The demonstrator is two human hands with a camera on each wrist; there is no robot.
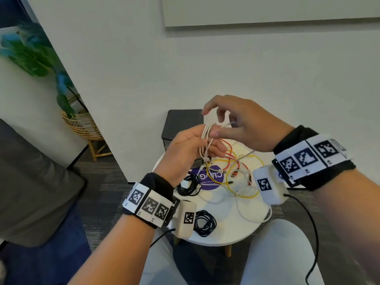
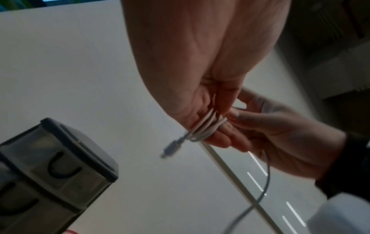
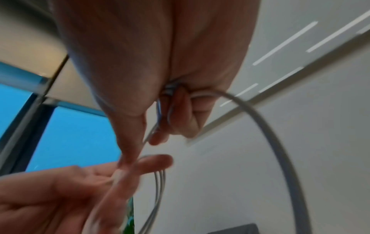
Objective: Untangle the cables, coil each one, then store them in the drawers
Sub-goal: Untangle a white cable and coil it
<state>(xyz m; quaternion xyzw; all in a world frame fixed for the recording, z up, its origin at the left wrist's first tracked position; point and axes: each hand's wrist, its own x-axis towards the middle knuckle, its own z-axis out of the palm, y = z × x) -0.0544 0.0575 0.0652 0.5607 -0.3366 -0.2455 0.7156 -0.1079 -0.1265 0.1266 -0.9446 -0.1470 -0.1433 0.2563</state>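
Note:
My left hand [image 1: 197,145] is raised above the round white table [image 1: 232,227] and grips several loops of a white cable [image 1: 205,138] between thumb and fingers. The loops [image 2: 206,128] show in the left wrist view with a plug [image 2: 172,148] dangling free. My right hand [image 1: 230,122] is right beside it, its thumb touching the loops, and it pinches the cable's loose tail [image 3: 260,120], which curves down past the wrist. A tangle of yellow [image 1: 236,177], red and white cables lies on the table. A dark drawer unit [image 1: 183,128] stands at the table's far side.
Two coiled black cables [image 1: 205,222] [image 1: 188,187] lie on the table's near left. A purple round sticker [image 1: 209,177] sits under the tangle. A grey sofa [image 1: 30,182] is at the left, a plant in a wicker stand [image 1: 82,124] behind it. The wall is close behind.

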